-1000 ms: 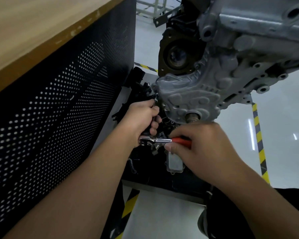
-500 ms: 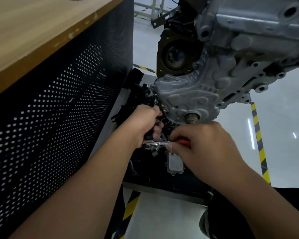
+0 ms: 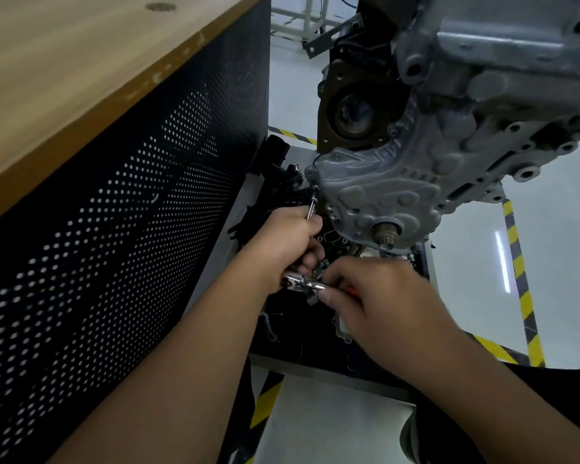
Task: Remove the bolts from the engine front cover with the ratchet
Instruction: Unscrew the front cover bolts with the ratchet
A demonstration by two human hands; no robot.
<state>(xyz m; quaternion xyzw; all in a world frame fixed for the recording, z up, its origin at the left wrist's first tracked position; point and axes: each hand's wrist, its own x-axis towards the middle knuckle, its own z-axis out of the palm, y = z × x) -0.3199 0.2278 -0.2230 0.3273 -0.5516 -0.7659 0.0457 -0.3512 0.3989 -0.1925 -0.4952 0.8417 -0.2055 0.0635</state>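
The grey cast engine front cover [image 3: 389,192] hangs at upper right, with a crank stub at its lower end. A chrome ratchet [image 3: 303,283] with a red handle lies across below the cover, and a thin extension bar [image 3: 312,206] rises from it to the cover's left edge. My left hand [image 3: 285,242] grips the ratchet head and the lower part of the extension. My right hand [image 3: 379,296] pinches the ratchet handle, hiding most of the red grip. The bolt under the extension tip cannot be made out.
A wooden-topped bench [image 3: 81,61] with a black perforated side panel [image 3: 114,246] stands close on the left. Black engine parts [image 3: 275,182] lie on a dark tray below the cover. Yellow-black floor tape [image 3: 519,283] runs at right.
Both hands have shifted slightly up and right with the ratchet; my right hand has slid along the handle toward the head, covering more of the red grip.
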